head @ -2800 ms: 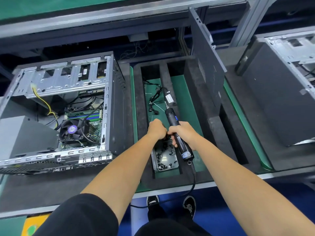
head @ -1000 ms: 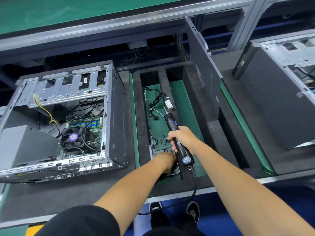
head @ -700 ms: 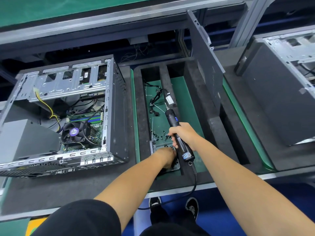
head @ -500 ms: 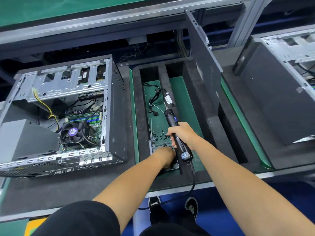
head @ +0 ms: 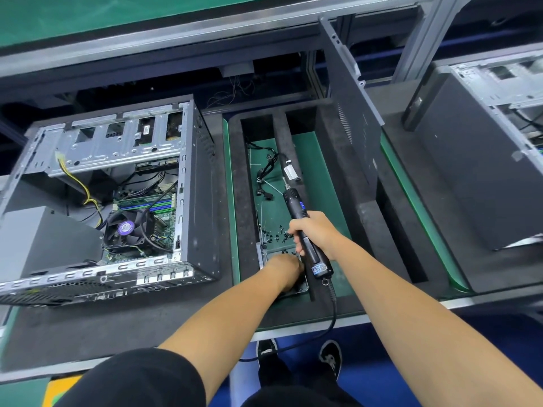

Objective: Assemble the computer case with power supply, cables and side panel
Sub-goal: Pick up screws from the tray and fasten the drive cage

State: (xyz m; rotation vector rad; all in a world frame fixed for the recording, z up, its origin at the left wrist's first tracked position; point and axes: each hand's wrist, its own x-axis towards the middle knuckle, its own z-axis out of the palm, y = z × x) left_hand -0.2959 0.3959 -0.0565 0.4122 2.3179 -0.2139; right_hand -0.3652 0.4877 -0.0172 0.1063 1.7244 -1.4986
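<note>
An open computer case (head: 188, 201) lies on its side at the left, its fan, motherboard and grey power supply (head: 44, 239) exposed. The dark side panel (head: 349, 118) stands upright in a foam slot to the right of the green tray (head: 314, 160). My right hand (head: 313, 230) grips a black electric screwdriver (head: 296, 207), tip pointing away. My left hand (head: 286, 268) reaches down into the small metal screw dish (head: 261, 254); its fingers are hidden. Loose black screws (head: 277, 235) lie scattered just beyond the dish.
A bundle of black cables (head: 264, 174) and a white-labelled part (head: 291, 171) lie at the far end of the tray. A second case (head: 482, 160) stands at the right. Black foam dividers (head: 390, 230) separate the slots. The screwdriver cord (head: 332, 312) hangs over the bench edge.
My left hand moved from beside the screwdriver down into the screw dish and has stayed there. The right hand keeps holding the screwdriver in nearly the same place.
</note>
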